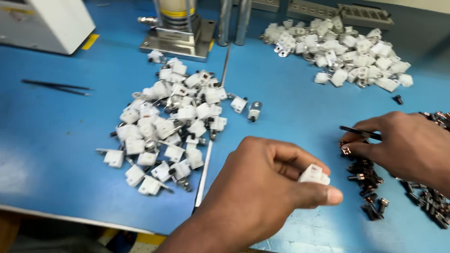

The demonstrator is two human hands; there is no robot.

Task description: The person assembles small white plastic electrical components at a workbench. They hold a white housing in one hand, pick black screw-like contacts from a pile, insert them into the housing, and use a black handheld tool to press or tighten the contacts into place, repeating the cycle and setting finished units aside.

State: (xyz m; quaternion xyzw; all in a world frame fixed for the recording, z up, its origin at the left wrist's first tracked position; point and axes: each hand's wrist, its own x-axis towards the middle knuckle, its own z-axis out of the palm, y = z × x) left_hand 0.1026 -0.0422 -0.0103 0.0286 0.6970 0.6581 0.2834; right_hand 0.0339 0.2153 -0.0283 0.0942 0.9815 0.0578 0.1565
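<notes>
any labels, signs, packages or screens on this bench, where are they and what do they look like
Yellow label band: wraps the metal cylinder of the press at top centre, narrow, print too small to tell.
Yellow strip: flat on the blue bench beside the white machine housing at top left, short slanted rectangle.
No packages or screens show.

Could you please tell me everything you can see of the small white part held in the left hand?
The small white part is a blocky piece that looks like moulded plastic, with a ridged top. It is pinched between the thumb and fingers of the left hand, above the blue table near its front edge. Fingers hide its lower half. Nothing else touches it.
</notes>
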